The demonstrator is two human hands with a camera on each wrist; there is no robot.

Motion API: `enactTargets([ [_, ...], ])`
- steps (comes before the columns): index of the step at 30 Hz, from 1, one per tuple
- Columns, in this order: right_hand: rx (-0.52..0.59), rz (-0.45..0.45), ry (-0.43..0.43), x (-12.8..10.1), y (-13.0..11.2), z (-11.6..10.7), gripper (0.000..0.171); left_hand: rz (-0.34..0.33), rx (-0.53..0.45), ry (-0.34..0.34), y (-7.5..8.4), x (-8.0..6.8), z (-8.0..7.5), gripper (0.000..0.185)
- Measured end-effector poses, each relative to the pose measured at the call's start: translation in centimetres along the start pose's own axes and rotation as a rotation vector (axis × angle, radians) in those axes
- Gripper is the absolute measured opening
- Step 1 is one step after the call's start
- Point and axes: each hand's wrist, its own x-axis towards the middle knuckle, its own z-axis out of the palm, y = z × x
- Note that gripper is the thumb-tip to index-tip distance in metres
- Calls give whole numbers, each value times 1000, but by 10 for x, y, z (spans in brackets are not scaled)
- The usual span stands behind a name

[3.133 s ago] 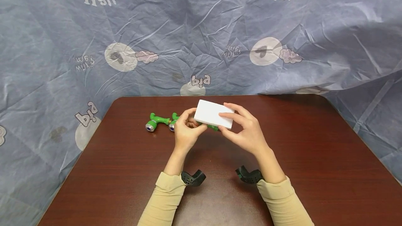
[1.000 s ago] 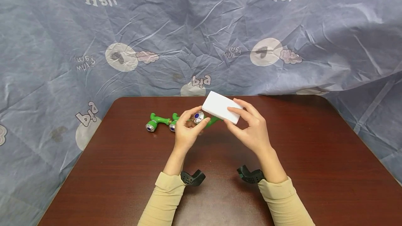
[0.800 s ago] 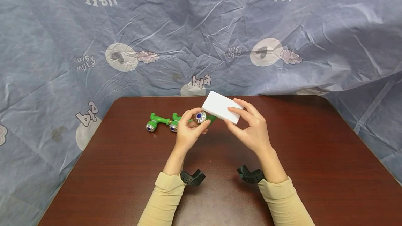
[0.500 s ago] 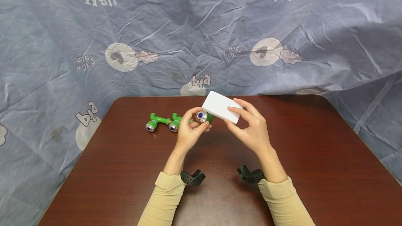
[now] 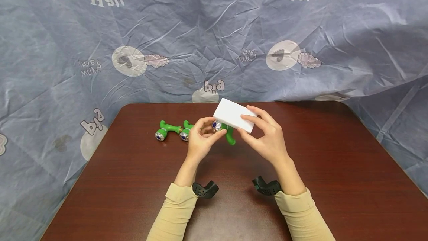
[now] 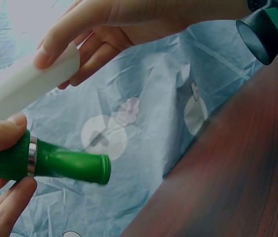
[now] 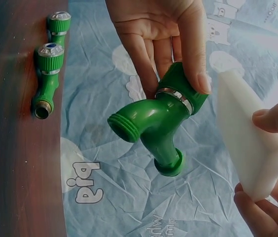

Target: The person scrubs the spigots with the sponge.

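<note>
My left hand [image 5: 208, 131] pinches the knob end of a green plastic tap [image 5: 229, 135] above the brown table [image 5: 133, 181]. The tap's spout points down and to the right. My right hand [image 5: 250, 128] holds a white sponge block [image 5: 233, 118] by its edges, right above the tap. In the right wrist view the tap [image 7: 161, 124] hangs from the left hand's fingers [image 7: 193, 54], with the sponge [image 7: 245, 143] just to its right, a small gap between them. The left wrist view shows the tap [image 6: 55, 163] beneath the sponge [image 6: 25, 89].
Two more green taps [image 5: 164, 131] [image 5: 185, 131] lie on the table left of my hands; the right wrist view shows the pair [image 7: 49, 74] too. A crumpled blue printed cloth [image 5: 214, 40] hangs behind and round the table. Black wrist mounts [image 5: 205, 189] [image 5: 265, 187] sit by my sleeves.
The left hand has turned the tap: its knob faced me before, and now the spout swings down to the right. The sponge, which lay over the tap earlier, sits slightly lower than half a second ago.
</note>
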Motion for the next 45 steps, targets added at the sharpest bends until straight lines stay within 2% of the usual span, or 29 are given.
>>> enactTargets([
  [6,5,4,-25,-1,-1,1,32,47,-41,0,-13,3,-1,46],
  [8,3,-2,-23,-1,-1,1,32,57,-41,4,-13,3,-2,43],
  [12,-8,-2,-36,-1,-2,0,33,48,-33,1,-1,1,-2,42],
  [16,-2,8,-63,-1,-2,0,33,46,-33,-9,0,1,-2,43],
  [20,28,5,-94,-2,-2,2,33,7,-79,-15,-1,1,-2,45],
  [28,12,15,-114,-3,2,1,33,-33,-161,-19,-26,5,-5,47],
  [34,-48,59,-45,-3,11,-6,33,-21,-178,-29,-29,5,-3,46],
  [39,-159,114,104,-2,15,-11,32,-26,-204,-22,-29,5,-3,46],
  [42,-114,133,186,0,12,-13,32,-29,-210,-19,-28,5,-3,46],
  [45,-10,72,166,2,7,-11,33,-30,-213,-24,-28,5,-3,45],
])
